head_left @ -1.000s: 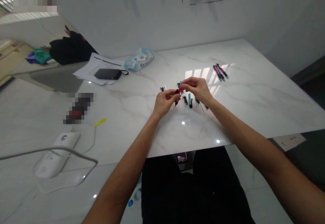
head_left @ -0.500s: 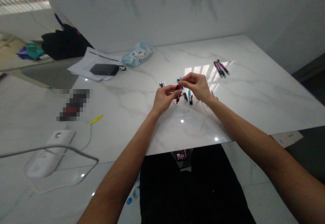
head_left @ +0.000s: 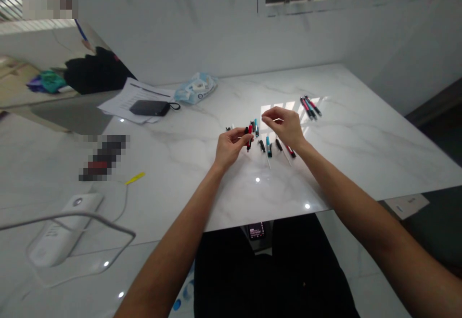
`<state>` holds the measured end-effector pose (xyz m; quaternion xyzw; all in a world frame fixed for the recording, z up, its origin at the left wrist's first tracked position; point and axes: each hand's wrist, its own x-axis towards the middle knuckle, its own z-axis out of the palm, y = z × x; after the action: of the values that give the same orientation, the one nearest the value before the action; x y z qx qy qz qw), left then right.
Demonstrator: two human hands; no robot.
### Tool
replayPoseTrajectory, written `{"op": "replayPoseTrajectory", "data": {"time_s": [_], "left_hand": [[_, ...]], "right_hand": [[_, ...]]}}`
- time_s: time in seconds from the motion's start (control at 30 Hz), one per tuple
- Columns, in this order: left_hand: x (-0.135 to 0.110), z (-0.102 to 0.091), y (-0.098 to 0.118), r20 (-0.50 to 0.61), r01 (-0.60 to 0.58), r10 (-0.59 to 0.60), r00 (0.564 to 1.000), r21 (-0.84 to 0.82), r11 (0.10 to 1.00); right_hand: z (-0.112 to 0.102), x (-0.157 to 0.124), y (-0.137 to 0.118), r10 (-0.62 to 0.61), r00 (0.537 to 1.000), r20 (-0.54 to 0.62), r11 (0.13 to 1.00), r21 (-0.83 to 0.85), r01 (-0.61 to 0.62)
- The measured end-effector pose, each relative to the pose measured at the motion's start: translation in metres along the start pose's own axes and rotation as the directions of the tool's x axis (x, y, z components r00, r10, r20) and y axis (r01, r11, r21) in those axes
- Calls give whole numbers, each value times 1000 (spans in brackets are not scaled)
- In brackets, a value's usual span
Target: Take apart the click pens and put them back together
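Observation:
My left hand [head_left: 229, 146] is closed round a red and black pen [head_left: 249, 136], held just above the white marble table [head_left: 202, 164]. A little to the right my right hand [head_left: 285, 128] is raised, thumb and forefinger pinched together; what they hold is too small to make out. Between and below the hands lie loose pen parts [head_left: 269, 146], teal, black and red, with thin white refills. Three assembled pens [head_left: 308, 107] lie together farther right in a patch of sunlight.
At the back left lie papers [head_left: 135, 99] with a black pouch [head_left: 148, 108] on them, and a plastic packet [head_left: 197, 87]. A yellow tab [head_left: 135, 178], a white device [head_left: 59, 234] and a grey cable [head_left: 72, 217] sit near left. The table's front edge runs just before my lap.
My right hand has come off the red pen and moved a little right and up, staying pinched. My left hand keeps the pen.

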<state>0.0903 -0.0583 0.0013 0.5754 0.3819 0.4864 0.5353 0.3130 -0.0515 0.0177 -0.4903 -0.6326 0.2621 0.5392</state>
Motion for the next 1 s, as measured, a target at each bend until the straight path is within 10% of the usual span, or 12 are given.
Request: {"op": "replayPoseTrajectory", "data": {"time_s": [0.27,0.57,0.8,1.0], "left_hand": [[3,-3,0,-58,-3,4,998,21,1000],[5,-7,-6,-67,5,-3,998,30,1000],[3,-7,-6,-34,12,-10,999,79,997],[-1,-3,-2,41,26,-31,999,105,994]], "right_hand": [[-29,14,47,240,971,27,771,-612,-173],[-34,24,57,299,952,-60,662,-705,-253],[-18,22,41,157,987,43,987,-37,-156],[9,8,6,148,980,135,882,431,-193]]}}
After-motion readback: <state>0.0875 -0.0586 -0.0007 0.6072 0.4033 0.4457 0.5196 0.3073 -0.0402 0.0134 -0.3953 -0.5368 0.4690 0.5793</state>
